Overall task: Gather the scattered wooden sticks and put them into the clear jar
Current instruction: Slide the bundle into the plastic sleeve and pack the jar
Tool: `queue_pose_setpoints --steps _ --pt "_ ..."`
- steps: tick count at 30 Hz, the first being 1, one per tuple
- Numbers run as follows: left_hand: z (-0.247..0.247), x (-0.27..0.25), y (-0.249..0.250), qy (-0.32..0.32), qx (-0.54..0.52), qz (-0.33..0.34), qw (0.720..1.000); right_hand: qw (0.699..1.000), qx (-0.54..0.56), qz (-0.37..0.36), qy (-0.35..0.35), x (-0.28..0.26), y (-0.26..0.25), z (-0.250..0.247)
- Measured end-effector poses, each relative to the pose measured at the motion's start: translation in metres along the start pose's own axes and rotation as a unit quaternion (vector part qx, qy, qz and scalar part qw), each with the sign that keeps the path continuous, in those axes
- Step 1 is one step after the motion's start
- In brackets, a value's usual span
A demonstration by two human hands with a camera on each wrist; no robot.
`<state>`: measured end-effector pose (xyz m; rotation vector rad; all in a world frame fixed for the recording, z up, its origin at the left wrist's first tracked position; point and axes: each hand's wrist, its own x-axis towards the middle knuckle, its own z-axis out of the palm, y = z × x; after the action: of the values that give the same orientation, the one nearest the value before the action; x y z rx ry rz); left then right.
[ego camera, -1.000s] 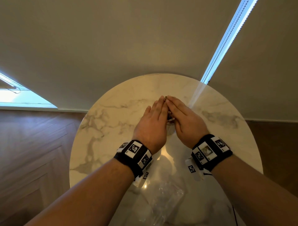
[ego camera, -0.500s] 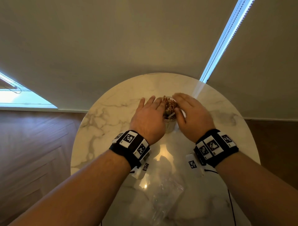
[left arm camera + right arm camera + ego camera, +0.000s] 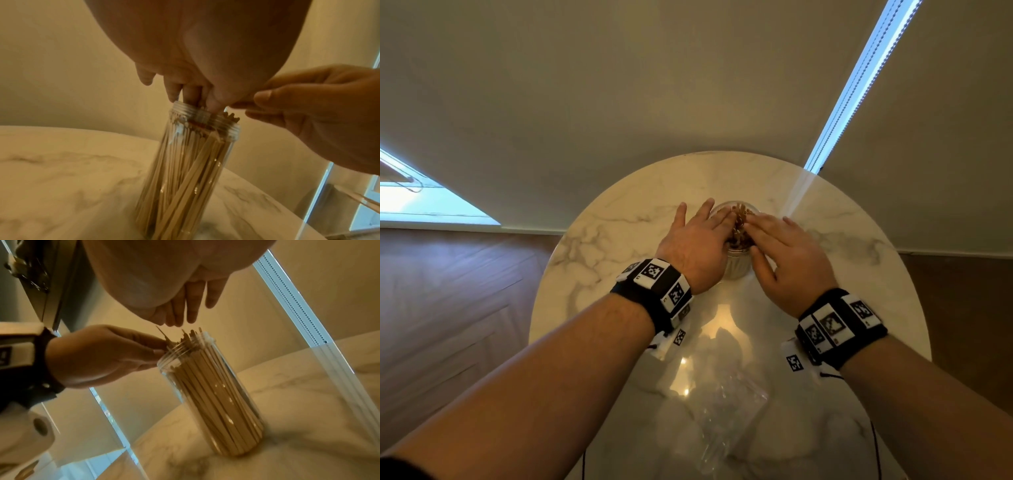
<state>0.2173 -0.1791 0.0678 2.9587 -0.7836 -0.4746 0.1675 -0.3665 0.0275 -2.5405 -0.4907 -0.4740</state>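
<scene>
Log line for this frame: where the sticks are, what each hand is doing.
sticks: upright in clear jar | left hand: fingertips at jar mouth | right hand: fingers straight above stick tips | jar: no lid

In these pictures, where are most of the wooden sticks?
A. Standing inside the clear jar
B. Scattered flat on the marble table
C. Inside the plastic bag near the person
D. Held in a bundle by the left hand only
A: the sticks stand packed inside the open jar on the table, their tips at its mouth, with both hands at the rim.
</scene>
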Motion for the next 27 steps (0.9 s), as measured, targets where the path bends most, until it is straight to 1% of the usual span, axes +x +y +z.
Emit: queue_pose_setpoints --steps 1,2,4,5,6,7,8,9,10,11,12,13,15,17,18,19,20,21,23,24,25,26,27 --pt "0.002 -0.005 0.0 0.022 -0.028 0.0 0.999 0.999 -0.035 0.011 -0.035 -0.001 -0.002 0.003" --pt "0.004 -0.013 0.002 0.06 -0.067 0.007 0.996 0.995 -0.071 0.023 -0.073 -0.001 -0.005 0.005" --pt "0.01 -0.029 0.007 0.159 -0.13 0.051 0.977 0.985 -0.104 0.027 -0.138 0.005 -0.004 0.005" --pt "0.014 -0.035 0.012 0.193 -0.123 0.078 0.97 0.981 -0.1 0.028 -0.162 0.01 -0.003 0.003" --pt "0.019 -0.038 0.016 0.205 -0.086 0.094 0.97 0.98 -0.083 0.033 -0.179 0.015 -0.001 -0.001" --pt "0.023 -0.039 0.019 0.186 -0.041 0.091 0.978 0.98 -0.059 0.048 -0.183 0.02 0.001 -0.007" --pt "0.026 -0.038 0.022 0.138 -0.007 0.067 0.988 0.984 -0.034 0.065 -0.163 0.025 0.004 -0.013" --pt "0.028 -0.035 0.023 0.083 0.015 0.032 0.996 0.989 -0.017 0.072 -0.125 0.029 0.007 -0.017" --pt "0.028 -0.031 0.023 0.044 0.032 0.007 0.999 0.994 -0.016 0.066 -0.091 0.032 0.008 -0.021" --pt "0.027 -0.027 0.023 0.029 0.044 -0.003 0.999 0.995 -0.03 0.054 -0.081 0.034 0.009 -0.021" --pt "0.026 -0.023 0.022 0.026 0.052 -0.006 0.998 0.992 -0.054 0.039 -0.104 0.036 0.009 -0.02" --pt "0.024 -0.02 0.023 0.028 0.053 -0.006 0.998 0.986 -0.076 0.03 -0.147 0.038 0.007 -0.017" --pt "0.018 -0.017 0.022 0.034 0.036 -0.008 0.999 0.967 -0.106 0.041 -0.23 0.039 0.005 -0.011" --pt "0.012 -0.019 0.02 0.058 0.026 -0.011 0.998 0.95 -0.123 0.064 -0.282 0.04 0.007 -0.008" --pt "0.01 -0.02 0.019 0.074 0.026 -0.011 0.997 0.945 -0.129 0.066 -0.294 0.041 0.007 -0.008" --pt "0.009 -0.021 0.018 0.081 0.029 -0.011 0.996 0.945 -0.13 0.063 -0.294 0.043 0.007 -0.009" --pt "0.009 -0.021 0.018 0.072 0.036 -0.012 0.997 0.949 -0.125 0.063 -0.281 0.043 0.007 -0.011" --pt "0.01 -0.019 0.018 0.049 0.044 -0.015 0.998 0.959 -0.119 0.067 -0.25 0.043 0.007 -0.013" --pt "0.009 -0.012 0.019 0.001 0.061 -0.023 0.998 0.977 -0.127 0.067 -0.158 0.035 0.008 -0.017" --pt "0.007 -0.008 0.019 -0.013 0.07 -0.024 0.997 0.979 -0.146 0.063 -0.128 0.03 0.007 -0.019" --pt "0.005 -0.004 0.019 -0.023 0.08 -0.022 0.996 0.976 -0.168 0.06 -0.124 0.025 0.004 -0.019" --pt "0.002 -0.001 0.02 -0.028 0.085 -0.02 0.996 0.97 -0.189 0.056 -0.145 0.023 0.001 -0.018" --pt "0.0 0.0 0.021 -0.029 0.086 -0.019 0.996 0.961 -0.204 0.054 -0.179 0.025 -0.004 -0.016"
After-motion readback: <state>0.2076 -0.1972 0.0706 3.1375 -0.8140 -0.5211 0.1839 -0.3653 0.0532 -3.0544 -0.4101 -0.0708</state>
